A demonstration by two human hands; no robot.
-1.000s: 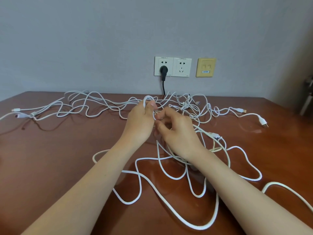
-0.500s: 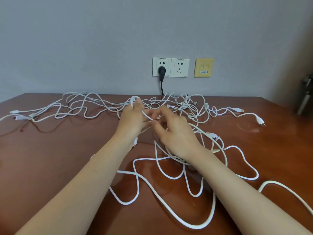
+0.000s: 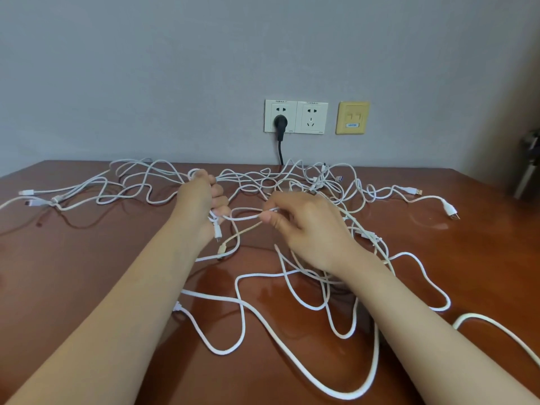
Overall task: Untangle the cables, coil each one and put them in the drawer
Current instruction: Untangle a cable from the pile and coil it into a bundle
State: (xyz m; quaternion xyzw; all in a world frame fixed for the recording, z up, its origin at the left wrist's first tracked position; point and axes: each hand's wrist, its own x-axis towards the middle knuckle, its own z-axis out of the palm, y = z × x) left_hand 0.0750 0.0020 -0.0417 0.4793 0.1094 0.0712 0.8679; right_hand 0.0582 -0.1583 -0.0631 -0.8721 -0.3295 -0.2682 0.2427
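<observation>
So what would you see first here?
A big mess of white cables sprawls over the brown table. In the middle, the left hand and right hand hold one strand stretched between them. Behind, a black plug sits in the wall socket.

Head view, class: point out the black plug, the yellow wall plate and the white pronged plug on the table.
black plug point(image 3: 280, 121): head view, its round body
yellow wall plate point(image 3: 352, 117): head view, its centre
white pronged plug point(image 3: 447, 206): head view, its white body
</observation>
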